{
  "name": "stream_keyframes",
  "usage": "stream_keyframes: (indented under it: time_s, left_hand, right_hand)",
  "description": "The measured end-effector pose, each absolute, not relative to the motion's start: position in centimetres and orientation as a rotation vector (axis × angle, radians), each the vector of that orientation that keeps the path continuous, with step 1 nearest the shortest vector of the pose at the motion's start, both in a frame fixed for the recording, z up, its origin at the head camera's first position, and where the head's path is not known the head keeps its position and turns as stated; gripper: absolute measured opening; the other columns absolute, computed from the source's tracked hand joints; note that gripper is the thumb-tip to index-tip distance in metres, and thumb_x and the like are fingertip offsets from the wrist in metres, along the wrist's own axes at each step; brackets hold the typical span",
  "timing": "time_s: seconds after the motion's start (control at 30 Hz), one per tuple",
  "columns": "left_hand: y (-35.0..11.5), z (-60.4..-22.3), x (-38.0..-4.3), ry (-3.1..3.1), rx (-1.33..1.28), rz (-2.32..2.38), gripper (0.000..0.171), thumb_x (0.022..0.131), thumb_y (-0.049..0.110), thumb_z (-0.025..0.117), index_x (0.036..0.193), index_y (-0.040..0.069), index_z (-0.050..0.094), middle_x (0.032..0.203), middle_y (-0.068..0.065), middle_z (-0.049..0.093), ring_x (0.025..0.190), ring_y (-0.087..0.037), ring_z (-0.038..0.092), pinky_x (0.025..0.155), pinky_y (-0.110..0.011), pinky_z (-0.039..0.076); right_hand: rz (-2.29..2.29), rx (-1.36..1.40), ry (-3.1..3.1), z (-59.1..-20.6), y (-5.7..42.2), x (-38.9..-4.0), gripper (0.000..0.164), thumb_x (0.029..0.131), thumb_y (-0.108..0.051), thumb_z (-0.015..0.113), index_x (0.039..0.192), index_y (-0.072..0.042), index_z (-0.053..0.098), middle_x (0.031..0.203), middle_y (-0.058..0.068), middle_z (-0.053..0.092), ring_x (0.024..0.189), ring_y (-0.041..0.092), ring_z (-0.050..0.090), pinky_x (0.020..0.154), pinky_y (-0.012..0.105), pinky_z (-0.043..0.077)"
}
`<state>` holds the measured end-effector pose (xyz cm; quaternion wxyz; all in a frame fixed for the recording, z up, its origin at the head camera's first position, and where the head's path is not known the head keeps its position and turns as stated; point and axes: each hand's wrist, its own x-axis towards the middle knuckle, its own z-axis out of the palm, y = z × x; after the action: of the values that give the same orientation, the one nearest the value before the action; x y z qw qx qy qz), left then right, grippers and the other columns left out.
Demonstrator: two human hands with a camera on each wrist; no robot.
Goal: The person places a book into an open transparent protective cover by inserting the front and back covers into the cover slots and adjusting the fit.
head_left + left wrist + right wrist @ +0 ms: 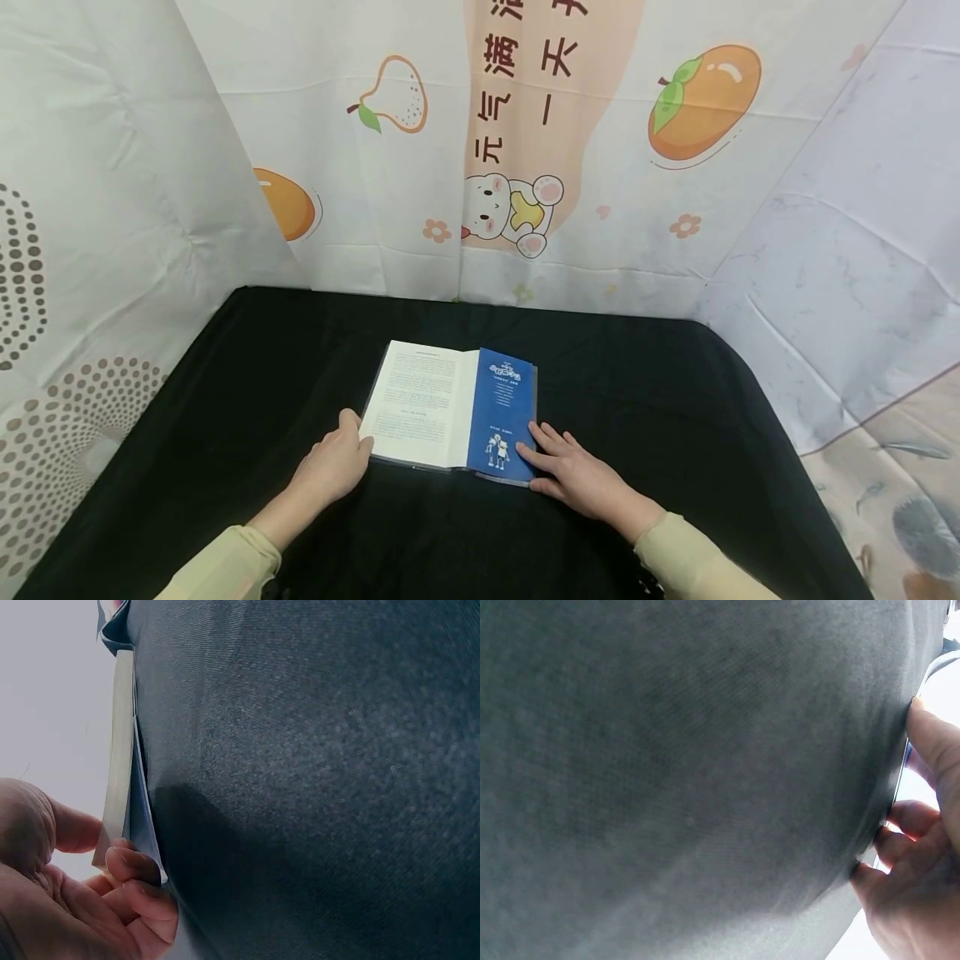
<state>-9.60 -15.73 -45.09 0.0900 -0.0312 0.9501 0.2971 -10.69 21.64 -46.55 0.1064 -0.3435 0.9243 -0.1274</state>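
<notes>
An open book (pixel 414 408) lies on the black cloth, its printed white page on the left and a blue flap (pixel 501 412) with white lettering and small cartoon figures on the right. At the lower left corner, my left hand (pixel 335 457) grips the book, the thumb on the page. The left wrist view shows the thick page block (pixel 118 750) between that thumb and the curled fingers (pixel 142 900). My right hand (pixel 573 475) rests with spread fingers on the lower right edge of the blue flap. Its fingertips also reach the cloth beside the book in the right wrist view.
Black cloth (pixel 645 400) covers the table around the book. White printed curtains (pixel 390 192) hang behind the far edge, with more hanging fabric at the left and right sides. Light yellow-green sleeves (pixel 225 567) cover both forearms.
</notes>
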Motion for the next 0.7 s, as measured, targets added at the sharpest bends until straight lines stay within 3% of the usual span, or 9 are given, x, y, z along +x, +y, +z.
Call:
stream_keyframes:
  time_s: [0.7]
  left_hand:
    - [-15.55,-45.39,-9.70,2.805,-0.065,0.701,0.027,0.099,0.021,0.051,0.109,0.000,0.037,0.063,-0.008,0.047,0.046,-0.021,0.045,0.041,-0.030,0.032]
  right_hand:
    - [-0.378,-1.006,2.715,-46.37,21.61,-10.63,0.056,0.098,-0.042,0.053,0.147,-0.020,0.038,0.157,0.013,0.021,0.142,0.031,0.019,0.110,0.059,0.024]
